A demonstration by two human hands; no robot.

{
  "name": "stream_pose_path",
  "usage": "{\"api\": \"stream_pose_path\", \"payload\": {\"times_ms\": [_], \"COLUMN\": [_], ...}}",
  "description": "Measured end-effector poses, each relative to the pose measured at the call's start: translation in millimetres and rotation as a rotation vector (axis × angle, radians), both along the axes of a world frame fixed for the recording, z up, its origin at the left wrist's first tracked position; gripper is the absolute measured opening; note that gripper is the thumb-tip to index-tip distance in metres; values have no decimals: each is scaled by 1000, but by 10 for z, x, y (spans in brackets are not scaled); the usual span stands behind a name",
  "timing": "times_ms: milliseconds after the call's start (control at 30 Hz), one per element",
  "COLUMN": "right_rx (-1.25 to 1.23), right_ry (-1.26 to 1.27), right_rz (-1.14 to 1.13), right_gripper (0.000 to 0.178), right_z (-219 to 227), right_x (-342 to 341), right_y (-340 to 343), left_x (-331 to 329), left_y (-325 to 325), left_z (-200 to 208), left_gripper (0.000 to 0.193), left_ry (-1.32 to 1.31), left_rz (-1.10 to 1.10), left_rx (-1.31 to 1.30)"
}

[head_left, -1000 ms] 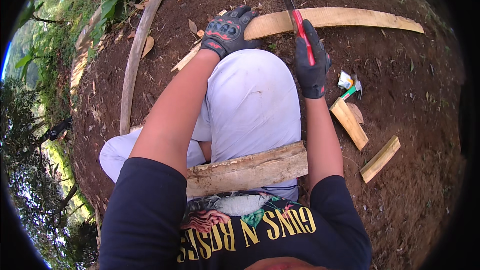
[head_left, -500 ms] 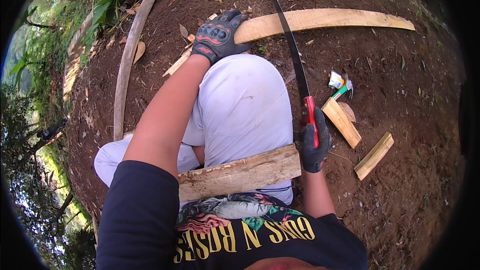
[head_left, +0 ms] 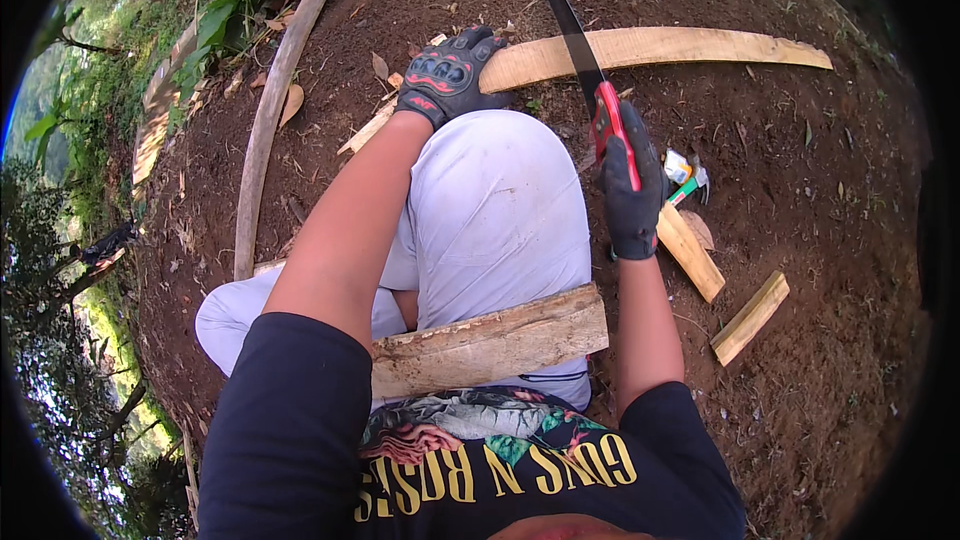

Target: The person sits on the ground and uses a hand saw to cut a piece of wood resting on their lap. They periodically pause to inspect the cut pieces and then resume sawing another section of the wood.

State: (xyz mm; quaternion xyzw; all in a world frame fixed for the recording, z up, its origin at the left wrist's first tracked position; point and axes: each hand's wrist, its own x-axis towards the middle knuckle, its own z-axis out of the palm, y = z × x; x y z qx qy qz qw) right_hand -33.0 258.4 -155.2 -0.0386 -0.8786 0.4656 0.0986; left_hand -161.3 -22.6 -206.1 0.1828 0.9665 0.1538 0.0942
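Note saw blade (head_left: 563, 15) cut off at top edge, pole (head_left: 267, 115) likewise, upper left; lap plank (head_left: 490, 342) hidden at left end by sleeve (head_left: 295, 370), lower centre; white-and-yellow object (head_left: 677, 167), right of centre, too small to identify.

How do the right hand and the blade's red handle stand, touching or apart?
Touching: the head view plainly shows the gloved right hand closed around the red handle.

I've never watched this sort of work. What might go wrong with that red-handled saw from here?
The saw, held in the right hand, crosses the long plank in view; a slip might carry it toward the left hand at the plank's end. The raised knee looks close too, so a stray stroke could nick it. And the plank's far end has no hand on it, so it might shift.
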Motion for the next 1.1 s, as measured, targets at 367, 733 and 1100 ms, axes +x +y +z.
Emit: {"api": "stream_pose_path", "payload": {"times_ms": [367,733,1100], "right_rx": [-253,-800,-628], "right_ry": [-145,-129,-22], "right_rz": [-169,-358,-382], "right_gripper": [51,47,43], "right_z": [491,-25,158], "right_x": [993,761,432], "right_y": [307,573,575], "left_x": [9,-4,-2], "left_y": [3,13,22], "left_z": [-20,-24,41], "left_gripper": [91,92,98], "left_ry": [11,-29,-37], "left_rz": [-12,-9,3], "left_rx": [-11,-7,-19]}}
